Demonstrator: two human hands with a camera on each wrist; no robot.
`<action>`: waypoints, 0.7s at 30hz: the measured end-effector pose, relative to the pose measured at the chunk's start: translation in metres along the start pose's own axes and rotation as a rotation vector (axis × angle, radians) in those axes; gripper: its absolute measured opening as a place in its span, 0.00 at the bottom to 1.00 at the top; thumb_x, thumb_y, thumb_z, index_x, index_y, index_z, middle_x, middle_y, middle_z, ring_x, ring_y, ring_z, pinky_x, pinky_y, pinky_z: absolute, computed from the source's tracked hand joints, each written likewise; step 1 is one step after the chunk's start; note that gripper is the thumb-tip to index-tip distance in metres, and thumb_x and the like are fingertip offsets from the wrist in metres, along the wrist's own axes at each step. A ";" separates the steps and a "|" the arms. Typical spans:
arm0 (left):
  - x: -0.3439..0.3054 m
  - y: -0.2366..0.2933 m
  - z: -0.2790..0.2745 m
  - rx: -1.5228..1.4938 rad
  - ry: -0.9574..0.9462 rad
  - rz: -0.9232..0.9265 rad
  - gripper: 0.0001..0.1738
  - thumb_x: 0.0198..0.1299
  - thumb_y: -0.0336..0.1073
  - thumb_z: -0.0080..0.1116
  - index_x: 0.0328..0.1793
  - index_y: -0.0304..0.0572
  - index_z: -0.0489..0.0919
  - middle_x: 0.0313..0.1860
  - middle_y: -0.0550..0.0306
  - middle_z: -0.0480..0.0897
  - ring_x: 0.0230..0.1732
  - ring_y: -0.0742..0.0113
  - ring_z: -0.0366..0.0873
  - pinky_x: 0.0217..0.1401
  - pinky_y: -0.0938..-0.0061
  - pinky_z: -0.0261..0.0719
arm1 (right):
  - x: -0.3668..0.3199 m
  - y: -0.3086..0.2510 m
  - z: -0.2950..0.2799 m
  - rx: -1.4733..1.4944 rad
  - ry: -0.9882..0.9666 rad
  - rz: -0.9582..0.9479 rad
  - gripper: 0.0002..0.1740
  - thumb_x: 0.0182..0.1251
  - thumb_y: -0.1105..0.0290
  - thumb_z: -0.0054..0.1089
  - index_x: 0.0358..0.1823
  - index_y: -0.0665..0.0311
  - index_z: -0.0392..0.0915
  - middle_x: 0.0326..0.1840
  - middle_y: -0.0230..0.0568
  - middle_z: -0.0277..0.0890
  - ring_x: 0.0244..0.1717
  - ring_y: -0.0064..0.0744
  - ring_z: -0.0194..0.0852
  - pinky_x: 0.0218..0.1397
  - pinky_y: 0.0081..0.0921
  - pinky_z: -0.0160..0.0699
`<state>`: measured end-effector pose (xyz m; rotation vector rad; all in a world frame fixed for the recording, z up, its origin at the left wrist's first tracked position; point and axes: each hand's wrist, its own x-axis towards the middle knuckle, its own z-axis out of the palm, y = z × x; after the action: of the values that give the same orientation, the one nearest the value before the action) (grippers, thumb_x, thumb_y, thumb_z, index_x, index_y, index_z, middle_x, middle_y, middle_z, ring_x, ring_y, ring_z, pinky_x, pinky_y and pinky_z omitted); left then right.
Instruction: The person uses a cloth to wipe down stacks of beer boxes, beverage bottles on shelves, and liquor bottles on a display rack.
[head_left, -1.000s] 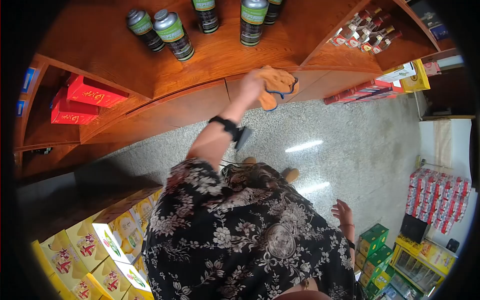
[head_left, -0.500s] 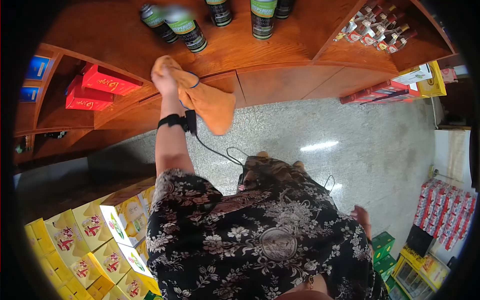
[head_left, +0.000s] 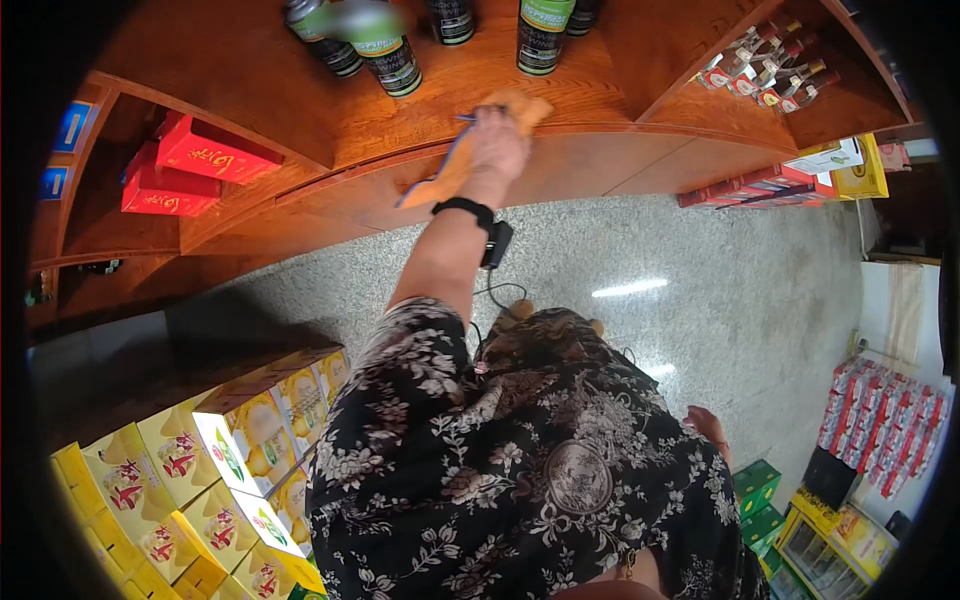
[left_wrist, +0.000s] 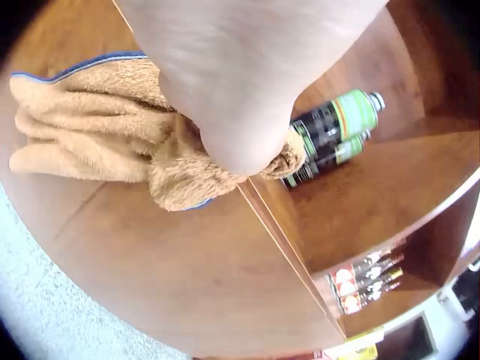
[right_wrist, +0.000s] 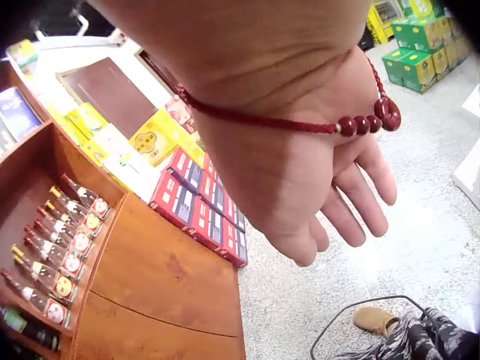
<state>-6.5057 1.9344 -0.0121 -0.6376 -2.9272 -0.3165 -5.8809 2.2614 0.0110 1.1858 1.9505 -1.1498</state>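
My left hand (head_left: 500,145) grips an orange cloth (head_left: 452,172) with blue edging at the front edge of a reddish-brown wooden shelf (head_left: 450,112). Part of the cloth spreads over the shelf top, while the rest hangs down the front panel. Seen from the left wrist, the cloth (left_wrist: 90,120) bunches under the hand, and the fingers are hidden. Green-and-black cans (head_left: 545,40) stand farther back on this shelf. Low at my side hangs my right hand (right_wrist: 322,180), its fingers loosely bent and holding nothing; a red beaded bracelet (right_wrist: 262,120) circles the wrist.
Small bottles (head_left: 765,75) line the compartment to the right. Red boxes (head_left: 215,150) fill one on the left. More red boxes (right_wrist: 199,206) are stacked by the cabinet. Yellow cartons (head_left: 190,450) stand at my left, green boxes (head_left: 757,485) at lower right.
My left hand swept the cloth left along the shelf edge, then came back right to the middle, closer under the cans. The right hand stays hanging at my side.
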 end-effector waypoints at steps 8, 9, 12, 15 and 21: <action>0.005 -0.051 0.020 -0.100 -0.029 -0.152 0.24 0.62 0.43 0.51 0.57 0.30 0.74 0.57 0.40 0.73 0.63 0.48 0.65 0.67 0.63 0.63 | -0.012 -0.035 -0.002 0.421 0.157 0.233 0.22 0.69 0.59 0.51 0.61 0.58 0.71 0.41 0.38 0.80 0.36 0.30 0.80 0.36 0.25 0.77; 0.005 -0.090 0.046 -0.135 -0.036 -0.224 0.24 0.61 0.42 0.53 0.56 0.29 0.74 0.56 0.40 0.73 0.61 0.49 0.67 0.66 0.64 0.64 | -0.011 -0.038 -0.002 0.424 0.157 0.233 0.22 0.69 0.59 0.51 0.61 0.58 0.71 0.41 0.38 0.80 0.36 0.30 0.80 0.36 0.25 0.77; 0.003 -0.155 0.044 -0.149 -0.114 -0.430 0.23 0.60 0.43 0.54 0.53 0.29 0.76 0.54 0.40 0.74 0.59 0.50 0.68 0.63 0.65 0.66 | -0.005 -0.046 -0.009 0.705 0.213 0.206 0.23 0.68 0.56 0.54 0.60 0.58 0.71 0.44 0.39 0.79 0.38 0.32 0.80 0.37 0.27 0.78; 0.000 -0.142 0.010 0.056 0.115 -0.591 0.26 0.60 0.49 0.51 0.51 0.32 0.79 0.53 0.43 0.77 0.62 0.48 0.65 0.64 0.62 0.64 | 0.023 -0.042 -0.029 0.857 0.290 0.171 0.23 0.67 0.57 0.55 0.59 0.60 0.72 0.44 0.40 0.79 0.38 0.32 0.80 0.36 0.27 0.79; 0.035 -0.007 0.019 0.064 -0.055 -0.304 0.32 0.61 0.56 0.46 0.52 0.31 0.79 0.57 0.38 0.72 0.62 0.44 0.63 0.68 0.57 0.57 | 0.061 -0.093 -0.074 0.868 0.305 0.005 0.19 0.68 0.60 0.55 0.57 0.61 0.74 0.41 0.39 0.80 0.37 0.30 0.82 0.33 0.23 0.80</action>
<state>-6.5420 1.9466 -0.0261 -0.1936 -3.0701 -0.2373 -5.9935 2.3298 0.0312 1.8763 1.6553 -2.0101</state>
